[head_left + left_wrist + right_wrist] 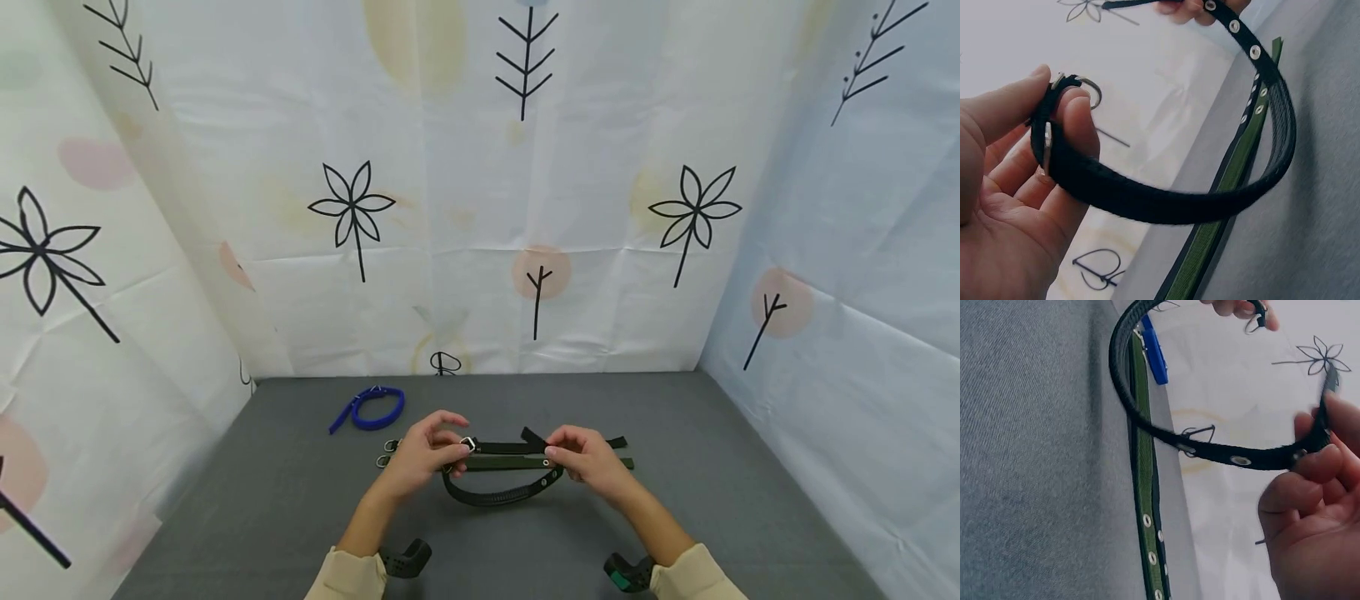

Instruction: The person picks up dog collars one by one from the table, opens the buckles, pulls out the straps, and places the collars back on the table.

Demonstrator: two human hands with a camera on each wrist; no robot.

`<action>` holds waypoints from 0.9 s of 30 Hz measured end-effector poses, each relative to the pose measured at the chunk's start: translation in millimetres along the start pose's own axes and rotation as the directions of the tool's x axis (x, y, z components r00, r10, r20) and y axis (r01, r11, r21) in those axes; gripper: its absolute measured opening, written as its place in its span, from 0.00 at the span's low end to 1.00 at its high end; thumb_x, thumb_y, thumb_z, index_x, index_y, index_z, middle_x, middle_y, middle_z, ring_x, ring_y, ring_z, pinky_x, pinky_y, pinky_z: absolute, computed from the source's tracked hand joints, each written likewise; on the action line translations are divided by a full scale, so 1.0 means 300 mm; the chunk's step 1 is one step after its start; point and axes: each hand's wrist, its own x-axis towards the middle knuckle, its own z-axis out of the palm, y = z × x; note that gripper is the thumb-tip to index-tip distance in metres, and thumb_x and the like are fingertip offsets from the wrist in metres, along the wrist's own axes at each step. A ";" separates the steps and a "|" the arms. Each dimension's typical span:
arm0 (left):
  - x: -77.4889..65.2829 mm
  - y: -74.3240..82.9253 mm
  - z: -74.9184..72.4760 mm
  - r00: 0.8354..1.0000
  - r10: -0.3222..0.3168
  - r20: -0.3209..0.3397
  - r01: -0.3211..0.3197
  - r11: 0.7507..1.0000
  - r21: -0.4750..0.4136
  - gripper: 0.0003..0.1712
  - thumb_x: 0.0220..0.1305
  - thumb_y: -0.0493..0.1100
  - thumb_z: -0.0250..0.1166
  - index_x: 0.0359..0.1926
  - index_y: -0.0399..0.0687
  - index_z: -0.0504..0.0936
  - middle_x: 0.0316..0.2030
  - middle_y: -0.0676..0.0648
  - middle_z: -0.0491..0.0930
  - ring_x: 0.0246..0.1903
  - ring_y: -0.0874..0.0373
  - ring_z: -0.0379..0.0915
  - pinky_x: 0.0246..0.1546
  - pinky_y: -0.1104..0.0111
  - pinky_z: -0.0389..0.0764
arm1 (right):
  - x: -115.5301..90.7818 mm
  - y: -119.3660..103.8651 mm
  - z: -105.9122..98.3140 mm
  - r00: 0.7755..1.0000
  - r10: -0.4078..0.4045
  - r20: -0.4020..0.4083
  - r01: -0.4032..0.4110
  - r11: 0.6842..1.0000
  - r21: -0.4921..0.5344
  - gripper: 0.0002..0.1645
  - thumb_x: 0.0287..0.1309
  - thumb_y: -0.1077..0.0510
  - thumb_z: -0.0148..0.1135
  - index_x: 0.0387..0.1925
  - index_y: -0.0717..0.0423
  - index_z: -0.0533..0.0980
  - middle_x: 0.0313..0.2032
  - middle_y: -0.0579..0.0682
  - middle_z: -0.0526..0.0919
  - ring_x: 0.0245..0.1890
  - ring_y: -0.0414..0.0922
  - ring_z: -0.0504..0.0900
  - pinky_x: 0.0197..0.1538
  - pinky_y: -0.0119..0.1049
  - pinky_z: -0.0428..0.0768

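Note:
A black collar [495, 498] with metal eyelets hangs in a loop between the two hands, close over the table. My left hand [423, 450] pinches its buckle end between thumb and fingers; the metal buckle [1048, 147] and a D-ring [1094, 94] show in the left wrist view. Over on the other side, my right hand [592, 458] pinches the eyelet end, its tip sticking up past the fingers. Behind the loop, a green collar [502, 462] lies stretched out on the table, with another black collar [618, 442] alongside it. Both hands partly cover these in the head view.
A blue collar [378, 423] lies coiled at the back left of the grey table [300, 500]. White patterned cloth [450, 292] stands behind the table and along both sides. Each wrist wears a black camera mount [407, 558].

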 end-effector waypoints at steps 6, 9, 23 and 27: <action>-0.006 -0.009 -0.047 0.995 0.028 -0.092 -0.030 0.999 -0.021 0.27 0.64 0.33 0.65 0.63 0.41 0.69 0.42 0.30 0.78 0.33 0.48 0.81 0.39 0.51 0.81 | 0.004 0.001 -0.015 0.921 0.025 -0.388 0.025 0.992 0.125 0.11 0.64 0.67 0.60 0.42 0.74 0.71 0.31 0.54 0.83 0.16 0.39 0.69 0.22 0.31 0.72; -0.005 -0.014 -0.062 0.982 0.051 -0.181 -0.055 0.998 -0.015 0.28 0.62 0.29 0.65 0.63 0.41 0.70 0.43 0.34 0.79 0.34 0.47 0.81 0.39 0.52 0.81 | 0.014 0.008 -0.030 0.838 0.016 -0.545 0.085 0.983 0.161 0.11 0.62 0.71 0.60 0.43 0.75 0.69 0.30 0.52 0.84 0.16 0.39 0.69 0.22 0.29 0.73; 0.029 -0.062 -0.136 0.791 0.188 -0.582 -0.107 0.979 0.171 0.23 0.56 0.25 0.68 0.53 0.36 0.77 0.43 0.34 0.75 0.35 0.57 0.79 0.34 0.72 0.79 | 0.025 0.084 -0.145 0.610 0.097 -0.786 -0.037 0.995 0.094 0.18 0.55 0.72 0.66 0.47 0.70 0.71 0.22 0.37 0.79 0.17 0.36 0.70 0.20 0.26 0.70; 0.042 -0.095 -0.166 0.747 0.162 -0.644 -0.011 0.973 0.231 0.18 0.55 0.28 0.71 0.48 0.36 0.80 0.41 0.37 0.75 0.36 0.56 0.76 0.33 0.76 0.76 | 0.032 0.125 -0.170 0.574 0.140 -0.806 -0.134 0.988 0.076 0.14 0.54 0.70 0.68 0.40 0.71 0.73 0.21 0.37 0.79 0.16 0.37 0.72 0.23 0.29 0.74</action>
